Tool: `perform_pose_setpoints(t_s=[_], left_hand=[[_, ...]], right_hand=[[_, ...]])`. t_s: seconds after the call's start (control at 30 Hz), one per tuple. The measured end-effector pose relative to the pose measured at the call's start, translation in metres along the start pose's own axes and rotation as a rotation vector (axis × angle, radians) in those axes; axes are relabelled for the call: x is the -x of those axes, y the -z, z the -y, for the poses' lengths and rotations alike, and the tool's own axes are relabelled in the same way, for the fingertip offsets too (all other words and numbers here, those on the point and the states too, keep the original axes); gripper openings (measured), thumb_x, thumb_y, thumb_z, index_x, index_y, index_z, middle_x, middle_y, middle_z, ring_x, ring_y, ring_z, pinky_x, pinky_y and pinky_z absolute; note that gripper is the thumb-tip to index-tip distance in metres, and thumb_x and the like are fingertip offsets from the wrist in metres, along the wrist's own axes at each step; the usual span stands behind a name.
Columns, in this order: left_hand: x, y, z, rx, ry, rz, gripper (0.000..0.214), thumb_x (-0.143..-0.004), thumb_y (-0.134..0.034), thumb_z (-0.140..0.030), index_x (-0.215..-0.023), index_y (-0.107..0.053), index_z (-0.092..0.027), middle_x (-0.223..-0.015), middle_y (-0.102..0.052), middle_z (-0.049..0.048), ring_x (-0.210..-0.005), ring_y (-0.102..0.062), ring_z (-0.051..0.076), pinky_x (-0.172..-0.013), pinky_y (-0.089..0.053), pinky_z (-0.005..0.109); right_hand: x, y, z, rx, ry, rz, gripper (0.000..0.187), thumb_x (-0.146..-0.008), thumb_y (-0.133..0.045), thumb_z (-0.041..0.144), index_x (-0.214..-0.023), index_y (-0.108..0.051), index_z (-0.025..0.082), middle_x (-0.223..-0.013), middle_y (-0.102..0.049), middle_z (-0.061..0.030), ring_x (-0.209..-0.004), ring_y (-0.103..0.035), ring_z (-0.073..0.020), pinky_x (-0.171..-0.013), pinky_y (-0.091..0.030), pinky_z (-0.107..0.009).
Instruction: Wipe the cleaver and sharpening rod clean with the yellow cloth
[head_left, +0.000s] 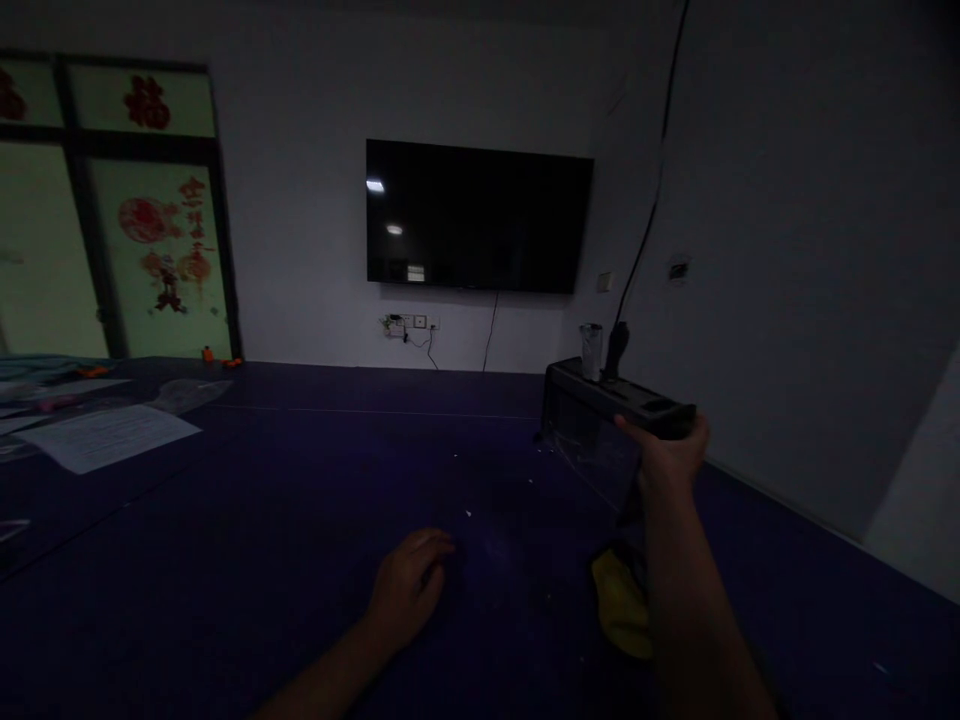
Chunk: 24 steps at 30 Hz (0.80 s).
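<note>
My right hand (671, 458) grips the near top corner of a dark box-shaped case (589, 445) with a glossy side, the thumb over its top edge. On the case stand a small clear cup-like cylinder (592, 352) and a black handle-shaped thing (616, 348), by which a dark cable comes down. My left hand (409, 588) is low over the purple surface (337, 480), fingers loosely bent, thumb apart, holding nothing. Close to my right forearm lies a yellow and black object (622, 605), too dark to name.
Papers (112, 437) and clear plastic (190, 394) lie at the left. Small orange items (208, 354) sit by the door (154, 240). A television (480, 215) hangs on the far wall above sockets (420, 322). A bare wall (787, 300) rises on the right.
</note>
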<state>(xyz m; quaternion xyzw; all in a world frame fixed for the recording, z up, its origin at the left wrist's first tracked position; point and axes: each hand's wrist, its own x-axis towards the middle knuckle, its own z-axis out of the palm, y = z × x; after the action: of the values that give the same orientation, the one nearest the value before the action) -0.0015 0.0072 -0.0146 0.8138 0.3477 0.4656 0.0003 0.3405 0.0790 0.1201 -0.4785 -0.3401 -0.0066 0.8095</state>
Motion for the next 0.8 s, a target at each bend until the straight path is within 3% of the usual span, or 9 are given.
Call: perform_pose_setpoints(t_s=[0.1,0.2,0.43,0.57,0.7,0.8], left_hand=[[-0.005,0.002,0.0,-0.022,0.032,-0.043,0.024,-0.083,-0.045,-0.018,-0.1,-0.062,-0.021,-0.101,-0.066,0.0065,-0.096,-0.062,0.017,-0.082,-0.053,0.034],[-0.025,0.01,0.003,-0.04,0.081,-0.139,0.029,-0.083,-0.052,-0.027,-0.111,-0.057,-0.022,-0.113,-0.061,0.0081,-0.107,-0.056,0.021,-0.089,-0.048,0.04],[-0.112,0.054,0.009,0.258,0.398,-0.435,0.068,-0.07,-0.064,-0.049,-0.127,-0.044,-0.016,-0.136,-0.041,0.016,-0.125,-0.04,0.029,-0.097,-0.04,0.044],[-0.136,0.086,0.012,0.502,0.497,-0.364,0.087,-0.06,-0.072,-0.052,-0.132,-0.04,-0.016,-0.141,-0.036,0.0166,-0.13,-0.032,0.03,-0.106,-0.027,0.042],[-0.132,0.118,0.015,0.739,0.456,-0.206,0.098,-0.049,-0.077,-0.054,-0.132,-0.04,-0.015,-0.136,-0.044,0.016,-0.128,-0.035,0.03,-0.107,-0.025,0.041],[-0.123,0.141,0.009,0.792,0.434,-0.138,0.1,-0.047,-0.077,-0.054,-0.131,-0.042,-0.013,-0.132,-0.048,0.0154,-0.126,-0.038,0.032,-0.106,-0.026,0.04]], right_hand=[[0.006,-0.012,0.021,-0.282,-0.07,0.039,0.1,-0.028,-0.083,0.028,-0.118,-0.04,0.017,-0.113,-0.053,-0.0046,-0.106,-0.052,-0.0239,-0.092,-0.043,-0.042],[0.018,-0.023,0.04,-0.408,-0.146,0.115,0.091,-0.025,-0.083,0.021,-0.109,-0.047,0.019,-0.1,-0.056,0.0009,-0.096,-0.056,-0.0205,-0.09,-0.044,-0.042],[0.057,-0.046,0.069,-0.526,-0.362,0.409,0.067,-0.03,-0.082,0.016,-0.092,-0.058,0.021,-0.082,-0.062,0.0043,-0.078,-0.059,-0.0159,-0.081,-0.048,-0.033],[0.08,-0.054,0.082,-0.569,-0.491,0.627,0.052,-0.033,-0.082,0.017,-0.082,-0.063,0.022,-0.074,-0.065,0.0041,-0.07,-0.06,-0.0157,-0.071,-0.049,-0.028],[0.1,-0.058,0.09,-0.585,-0.612,0.82,0.042,-0.036,-0.083,0.02,-0.074,-0.066,0.022,-0.068,-0.066,0.0036,-0.066,-0.06,-0.0162,-0.066,-0.047,-0.027],[0.111,-0.06,0.094,-0.599,-0.676,0.919,0.041,-0.036,-0.083,0.019,-0.074,-0.068,0.021,-0.069,-0.068,0.0036,-0.066,-0.06,-0.0156,-0.066,-0.046,-0.027]])
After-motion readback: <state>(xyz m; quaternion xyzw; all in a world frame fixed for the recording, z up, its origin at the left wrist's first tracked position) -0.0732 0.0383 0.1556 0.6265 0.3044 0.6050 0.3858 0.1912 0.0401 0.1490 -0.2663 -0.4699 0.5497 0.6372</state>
